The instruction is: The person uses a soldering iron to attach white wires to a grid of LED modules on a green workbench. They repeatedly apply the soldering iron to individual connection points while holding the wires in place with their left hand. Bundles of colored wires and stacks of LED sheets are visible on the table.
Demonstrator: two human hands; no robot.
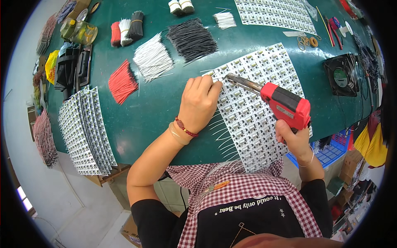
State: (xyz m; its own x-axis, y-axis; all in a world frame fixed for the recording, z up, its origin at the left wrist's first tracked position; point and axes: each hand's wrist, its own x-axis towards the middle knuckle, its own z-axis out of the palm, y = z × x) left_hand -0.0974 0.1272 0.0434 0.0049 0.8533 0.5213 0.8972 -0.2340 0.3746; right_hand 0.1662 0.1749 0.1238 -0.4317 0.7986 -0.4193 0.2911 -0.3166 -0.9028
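A large white circuit-board panel (264,78) lies on the green table (157,111). My left hand (199,101) rests on its left edge, fingers pinched together on what looks like a thin white wire at the panel. My right hand (294,138) grips a red pistol-style soldering gun (285,105). Its metal tip (228,77) points left and meets the panel just beside my left fingertips. Several white wires (221,132) stick out from the panel's left edge below my left hand.
Loose piles of wire lie beyond: red wires (122,82), white wires (152,60), black wires (191,38). A fanned stack of panels (84,132) sits at the left edge, another panel sheet (273,14) at the back. A small black fan (341,75) stands at the right, pliers (334,29) behind it.
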